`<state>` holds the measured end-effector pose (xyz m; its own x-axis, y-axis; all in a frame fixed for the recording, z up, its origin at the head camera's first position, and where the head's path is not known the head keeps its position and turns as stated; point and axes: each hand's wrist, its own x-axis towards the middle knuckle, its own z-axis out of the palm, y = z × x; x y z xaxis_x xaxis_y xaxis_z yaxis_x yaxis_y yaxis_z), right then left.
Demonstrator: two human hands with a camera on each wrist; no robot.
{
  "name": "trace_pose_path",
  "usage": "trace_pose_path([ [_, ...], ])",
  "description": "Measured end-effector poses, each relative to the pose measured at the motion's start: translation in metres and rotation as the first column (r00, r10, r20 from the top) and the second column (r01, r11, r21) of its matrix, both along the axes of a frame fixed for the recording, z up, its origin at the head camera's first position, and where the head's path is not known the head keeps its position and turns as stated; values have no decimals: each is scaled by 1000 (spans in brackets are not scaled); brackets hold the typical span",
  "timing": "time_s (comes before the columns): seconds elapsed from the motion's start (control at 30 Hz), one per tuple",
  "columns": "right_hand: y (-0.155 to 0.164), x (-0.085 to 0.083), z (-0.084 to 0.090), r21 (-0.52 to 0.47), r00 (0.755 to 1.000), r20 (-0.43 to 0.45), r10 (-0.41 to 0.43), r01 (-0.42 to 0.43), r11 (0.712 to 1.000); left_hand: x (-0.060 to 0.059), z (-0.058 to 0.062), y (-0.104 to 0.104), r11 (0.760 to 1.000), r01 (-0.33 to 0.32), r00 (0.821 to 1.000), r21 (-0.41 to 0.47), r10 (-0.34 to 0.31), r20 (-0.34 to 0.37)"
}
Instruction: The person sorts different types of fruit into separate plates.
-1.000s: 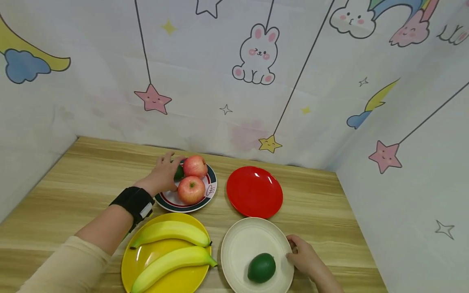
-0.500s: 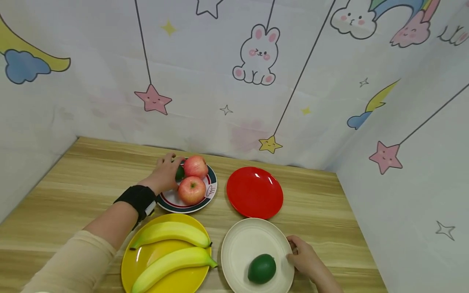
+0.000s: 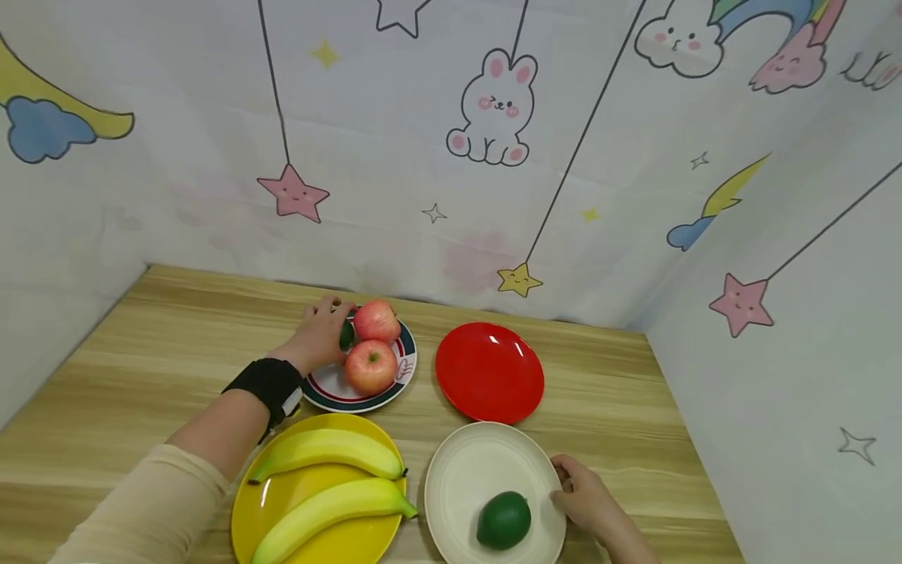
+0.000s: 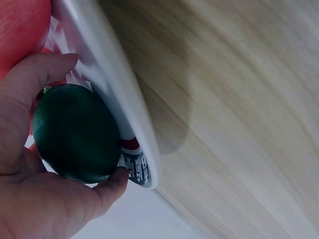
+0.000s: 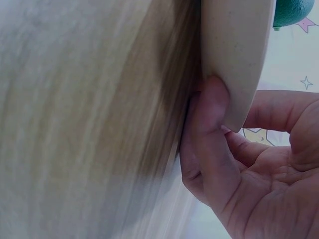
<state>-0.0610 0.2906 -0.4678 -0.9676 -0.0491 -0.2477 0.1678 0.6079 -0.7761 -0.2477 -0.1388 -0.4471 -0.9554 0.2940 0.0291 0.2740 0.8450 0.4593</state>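
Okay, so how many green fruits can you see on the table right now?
2. One dark green fruit lies on the cream plate, whose rim the right hand holds. The left hand grips the other green fruit on the striped-rim plate, beside two apples. Nothing suggests more hidden.

Dark green avocado (image 4: 76, 132) on the striped-rimmed plate (image 3: 395, 384); red apples (image 3: 369, 366), yellow bananas (image 3: 331, 507), plain red plate (image 3: 489, 373), cream plate (image 3: 472, 470).

left hand (image 3: 319, 335) hides most of green fruit (image 3: 347, 335) on plate.
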Motion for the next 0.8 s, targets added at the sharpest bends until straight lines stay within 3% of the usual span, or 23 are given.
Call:
trace_pose_path([
  [0.3,-1,1,-1,18,1000,-3,-13,13,1000,-7,-11,-1,1000,1,1000,0,-1,-16],
  [0.53,0,1,-2,4,1000,5,-6,6,1000,-3,-3,3,999,3,1000,-36,-3,-13],
  [0.8,0,1,-3,10,1000,-8,-7,7,1000,-7,-10,-1,1000,-9,1000,-25,9,-8],
])
